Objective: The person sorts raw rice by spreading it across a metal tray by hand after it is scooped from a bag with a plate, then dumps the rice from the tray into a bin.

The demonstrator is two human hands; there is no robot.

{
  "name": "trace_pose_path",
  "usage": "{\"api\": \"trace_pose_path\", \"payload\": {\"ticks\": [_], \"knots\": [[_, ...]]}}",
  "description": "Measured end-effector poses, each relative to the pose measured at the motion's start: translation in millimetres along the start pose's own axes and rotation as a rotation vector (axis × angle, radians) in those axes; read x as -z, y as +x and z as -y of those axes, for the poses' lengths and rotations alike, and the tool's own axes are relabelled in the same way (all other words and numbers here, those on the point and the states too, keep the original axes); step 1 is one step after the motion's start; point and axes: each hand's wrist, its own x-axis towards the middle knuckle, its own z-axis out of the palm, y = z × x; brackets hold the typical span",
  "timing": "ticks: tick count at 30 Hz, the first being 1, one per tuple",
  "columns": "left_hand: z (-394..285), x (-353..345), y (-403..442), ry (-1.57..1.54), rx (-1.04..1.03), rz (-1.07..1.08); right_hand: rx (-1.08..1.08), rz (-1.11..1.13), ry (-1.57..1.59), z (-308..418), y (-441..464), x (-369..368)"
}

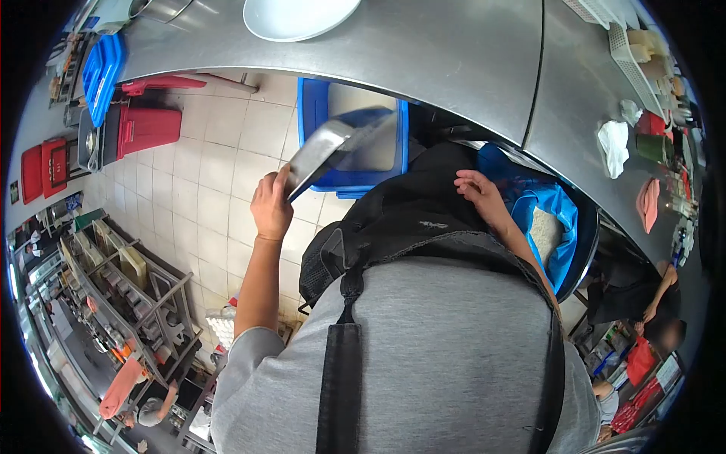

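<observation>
Head view showed our left hand (273,203) holding a metal pan (324,148) over the blue bin (313,106), our right hand (481,195) empty, loosely curled. We judged the pan stiff, slippery — best gripped by its rim.

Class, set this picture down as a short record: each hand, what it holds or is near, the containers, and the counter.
Left hand: grips the metal pan
Metal pan: tilted over the blue bin; far end blurred
Blue bin: open, pale contents inside
Right hand: open, nothing visible in it, near the blue bag
Blue bag: open, pale grains showing
Steel counter: bears a white bowl
</observation>
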Motion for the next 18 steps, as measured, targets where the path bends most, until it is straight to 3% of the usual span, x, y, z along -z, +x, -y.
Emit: {"api": "trace_pose_path", "payload": {"ticks": [7, 13, 18], "knots": [[-7, 3, 6, 0.004, -0.073, -0.066, 0.04, 0.005, -0.014, -7, 0, 3], [-4, 13, 6, -0.002, -0.006, 0.031, 0.045, 0.019, -0.063, -16, 1, 9], [-1, 52, 20, -0.159, 0.107, -0.07, 0.058, -0.004, -0.071, -10, 0, 8]]}}
